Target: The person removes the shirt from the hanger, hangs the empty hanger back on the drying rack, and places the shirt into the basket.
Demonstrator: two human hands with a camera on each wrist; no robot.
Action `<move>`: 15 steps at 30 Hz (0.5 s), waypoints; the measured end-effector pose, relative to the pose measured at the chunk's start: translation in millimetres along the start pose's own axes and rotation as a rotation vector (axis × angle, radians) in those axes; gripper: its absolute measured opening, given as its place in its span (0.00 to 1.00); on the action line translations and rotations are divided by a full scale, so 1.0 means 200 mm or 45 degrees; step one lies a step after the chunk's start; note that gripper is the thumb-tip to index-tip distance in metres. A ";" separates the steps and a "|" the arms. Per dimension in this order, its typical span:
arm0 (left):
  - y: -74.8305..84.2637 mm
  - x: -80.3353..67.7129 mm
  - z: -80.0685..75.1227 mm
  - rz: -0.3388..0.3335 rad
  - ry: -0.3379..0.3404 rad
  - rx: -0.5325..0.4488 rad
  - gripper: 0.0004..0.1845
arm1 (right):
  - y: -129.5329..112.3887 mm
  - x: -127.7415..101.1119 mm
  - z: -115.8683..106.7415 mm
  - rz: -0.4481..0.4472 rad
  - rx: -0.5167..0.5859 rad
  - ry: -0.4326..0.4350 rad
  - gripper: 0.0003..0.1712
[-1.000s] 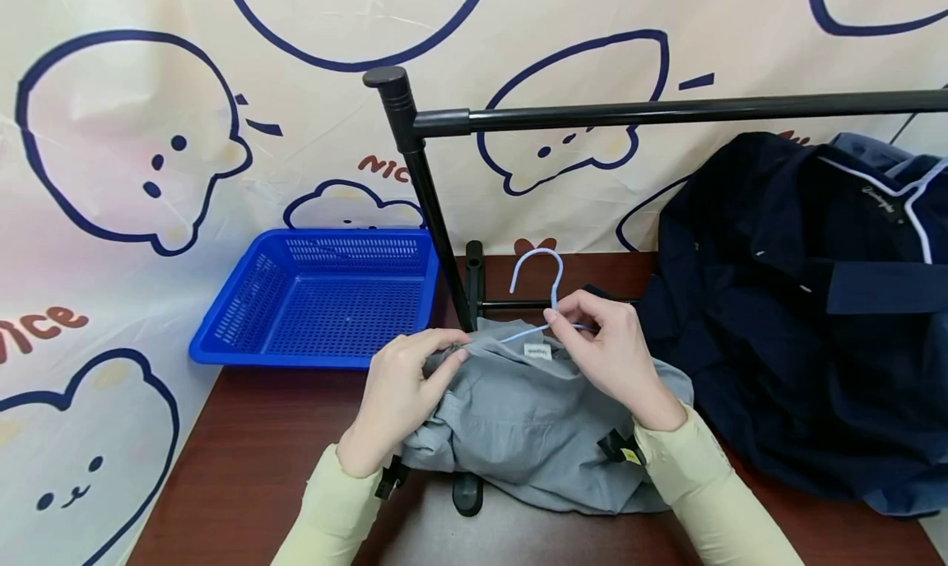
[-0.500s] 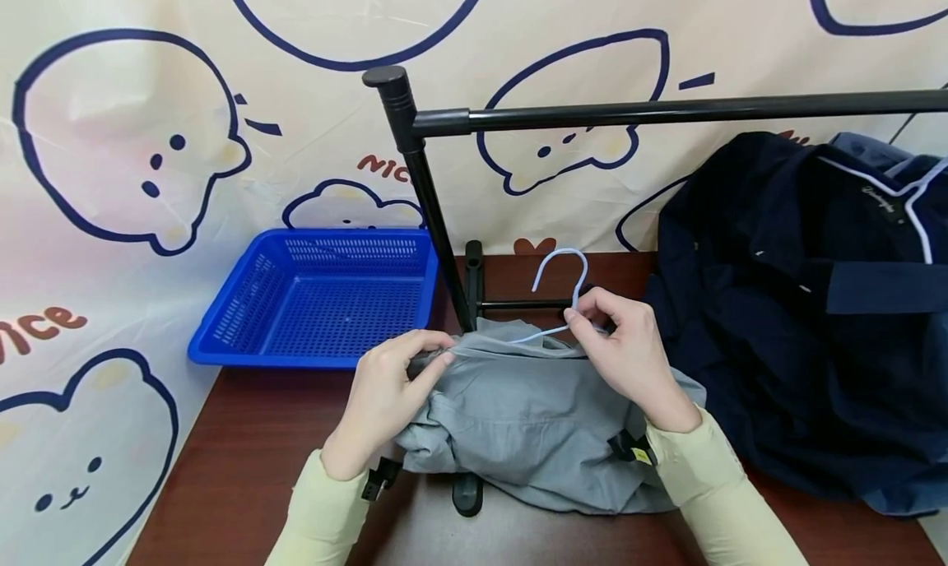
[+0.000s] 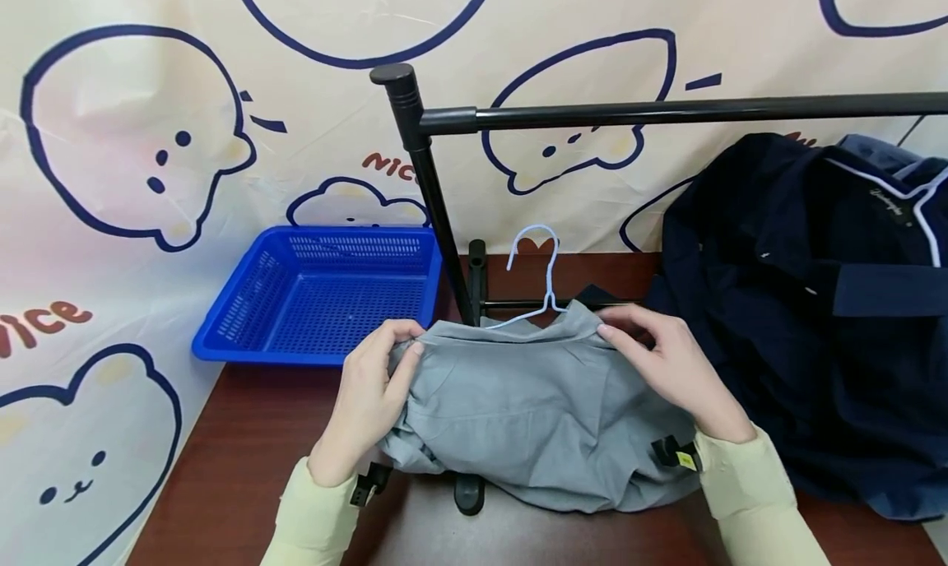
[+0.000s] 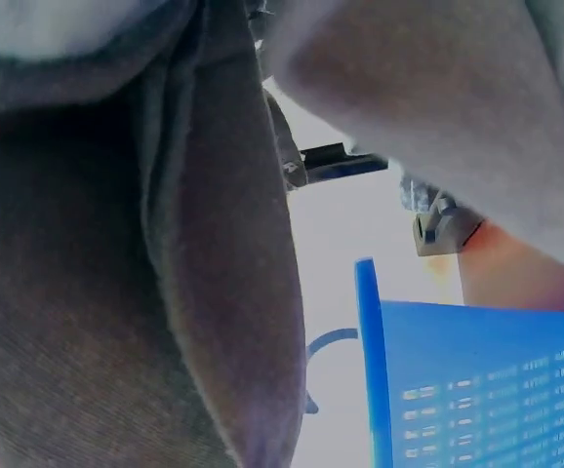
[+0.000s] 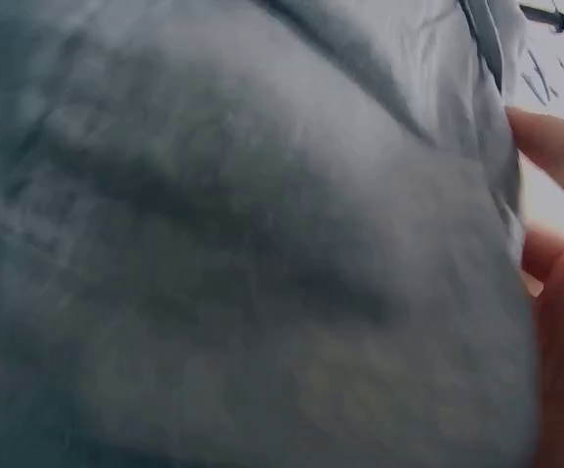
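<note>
A grey shirt [image 3: 511, 410] lies bunched over the table in the head view, its collar edge toward the rack. From its neck rises the hook of a pale blue hanger [image 3: 550, 274]; the hanger's arms run down inside the cloth, mostly hidden. My left hand [image 3: 374, 385] pinches the shirt at its left shoulder between thumb and fingers. On the other side my right hand [image 3: 670, 364] pinches the cloth beside the collar's right end. Grey cloth [image 4: 233, 253] fills much of the left wrist view, and the right wrist view shows my thumb and fingers at the shirt's edge [image 5: 497, 195].
A black clothes rack [image 3: 666, 112] stands across the table, its post just behind the shirt. Left of the post sits a blue plastic basket [image 3: 318, 356]. Dark navy clothing [image 3: 785, 344] on another pale hanger [image 3: 922, 212] is at the right. A cartoon-printed curtain [image 3: 311, 130] forms the backdrop.
My right hand has let go of the hanger below its hook and moved right to pinch the shirt's collar area. The left hand has shifted slightly left; the hook stands a little higher.
</note>
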State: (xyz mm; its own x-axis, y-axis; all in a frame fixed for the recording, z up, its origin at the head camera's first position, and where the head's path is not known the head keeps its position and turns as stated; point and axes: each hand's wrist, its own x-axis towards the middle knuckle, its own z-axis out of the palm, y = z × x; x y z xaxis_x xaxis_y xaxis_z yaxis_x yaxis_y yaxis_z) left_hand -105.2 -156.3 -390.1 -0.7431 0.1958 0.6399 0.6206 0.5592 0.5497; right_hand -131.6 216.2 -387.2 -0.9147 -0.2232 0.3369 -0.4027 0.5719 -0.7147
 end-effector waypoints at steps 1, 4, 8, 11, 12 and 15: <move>0.00 0.00 0.00 -0.007 -0.004 0.014 0.09 | 0.01 -0.01 0.00 0.003 0.010 0.005 0.09; 0.01 0.02 0.01 -0.024 -0.046 0.086 0.08 | 0.02 -0.03 0.00 -0.053 0.056 0.068 0.08; 0.04 0.05 0.03 0.010 -0.103 0.229 0.09 | -0.01 -0.02 0.03 -0.155 0.083 0.176 0.10; 0.07 0.06 0.06 0.062 -0.134 0.271 0.10 | -0.04 -0.01 0.05 -0.226 0.083 0.190 0.12; 0.07 0.07 0.07 0.078 -0.146 0.263 0.10 | -0.05 -0.01 0.06 -0.254 0.081 0.182 0.12; 0.09 0.07 0.11 0.096 -0.168 0.224 0.12 | -0.09 0.01 0.09 -0.337 0.067 0.159 0.12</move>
State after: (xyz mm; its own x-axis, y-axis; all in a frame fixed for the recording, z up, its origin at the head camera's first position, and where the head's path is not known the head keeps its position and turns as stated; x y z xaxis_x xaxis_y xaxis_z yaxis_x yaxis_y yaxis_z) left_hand -109.6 -125.0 -382.6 -0.7297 0.3399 0.5933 0.6312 0.6684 0.3934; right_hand -127.0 191.0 -384.9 -0.7678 -0.2585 0.5862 -0.6309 0.4641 -0.6217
